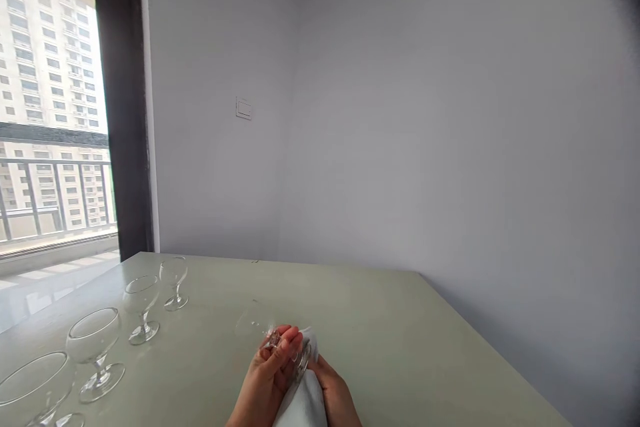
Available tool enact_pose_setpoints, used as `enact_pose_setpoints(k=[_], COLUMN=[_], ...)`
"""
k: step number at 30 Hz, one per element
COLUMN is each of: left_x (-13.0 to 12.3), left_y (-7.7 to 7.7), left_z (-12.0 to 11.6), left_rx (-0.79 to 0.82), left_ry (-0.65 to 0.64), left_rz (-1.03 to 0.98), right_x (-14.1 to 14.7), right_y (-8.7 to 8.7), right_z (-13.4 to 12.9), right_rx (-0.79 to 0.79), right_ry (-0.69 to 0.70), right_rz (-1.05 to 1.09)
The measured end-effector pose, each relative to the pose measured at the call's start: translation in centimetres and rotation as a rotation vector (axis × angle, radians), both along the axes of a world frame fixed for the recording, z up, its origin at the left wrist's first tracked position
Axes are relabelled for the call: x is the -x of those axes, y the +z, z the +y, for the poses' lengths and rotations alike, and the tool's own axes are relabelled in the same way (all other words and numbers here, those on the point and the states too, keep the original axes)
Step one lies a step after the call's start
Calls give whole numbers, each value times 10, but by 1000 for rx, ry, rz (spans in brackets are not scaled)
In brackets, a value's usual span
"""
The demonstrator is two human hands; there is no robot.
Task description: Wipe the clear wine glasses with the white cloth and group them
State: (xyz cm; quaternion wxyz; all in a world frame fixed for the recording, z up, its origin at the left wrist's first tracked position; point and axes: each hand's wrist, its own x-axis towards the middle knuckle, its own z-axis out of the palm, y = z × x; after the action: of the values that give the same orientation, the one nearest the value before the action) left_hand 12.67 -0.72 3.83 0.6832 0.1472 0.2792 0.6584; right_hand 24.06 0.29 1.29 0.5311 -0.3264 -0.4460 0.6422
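Observation:
Low in the middle of the head view, my left hand (273,365) has its fingers wrapped round a clear stemmed glass (303,361), which lies tilted between my hands. My right hand (331,387) is closed on a white cloth (304,403) that hangs below the glass and also shows behind it, against the glass's rim. Most of the glass is hidden by fingers and cloth.
Several clear stemmed glasses stand upright in a row along the left of the pale green table (390,320), one being this glass (143,303). Behind the table are grey walls with a switch (244,108). A window (50,107) is at the left.

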Motion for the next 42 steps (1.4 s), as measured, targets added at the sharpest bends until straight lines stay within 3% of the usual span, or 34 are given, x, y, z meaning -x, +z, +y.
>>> enact_pose_setpoints(k=[7, 10, 14, 16, 18, 21, 23, 27, 29, 31, 34, 38, 42], left_x=[4, 8, 14, 18, 22, 29, 30, 21, 12, 5, 3, 7, 7], left_y=[-19, -19, -15, -12, -9, -4, -1, 1, -2, -8, -18, -33, -51], left_z=[7, 9, 11, 12, 14, 15, 14, 8, 6, 5, 9, 19, 26], left_rx=[-188, -179, -100, -81, -69, -49, -40, -51, -73, -87, -74, -86, -128], left_ry=[78, 130, 211, 251, 284, 307, 302, 248, 247, 254, 243, 218, 350], left_rz=[334, 473, 534, 566, 617, 701, 755, 807, 764, 692, 649, 761, 976], right_x=[0, 2, 8, 11, 9, 1, -7, -14, -8, 1, 15, 20, 4], right_y=[6, -1, -15, -22, -27, -25, -11, 35, 50, 52, 41, 24, 12], right_z=[-6, -4, 1, 1, -1, -6, -8, -8, -4, 2, 12, 21, 40], right_rx=[126, 83, 109, 94, -38, -375, -528, -759, -787, -736, -687, -698, -594], right_ry=[72, 86, 182, 223, 207, 80, -15, -250, -301, -272, -221, -159, -208], right_rz=[-3, -92, -52, -181, -469, -877, -1047, -1384, -1405, -1356, -1275, -1247, -1274])
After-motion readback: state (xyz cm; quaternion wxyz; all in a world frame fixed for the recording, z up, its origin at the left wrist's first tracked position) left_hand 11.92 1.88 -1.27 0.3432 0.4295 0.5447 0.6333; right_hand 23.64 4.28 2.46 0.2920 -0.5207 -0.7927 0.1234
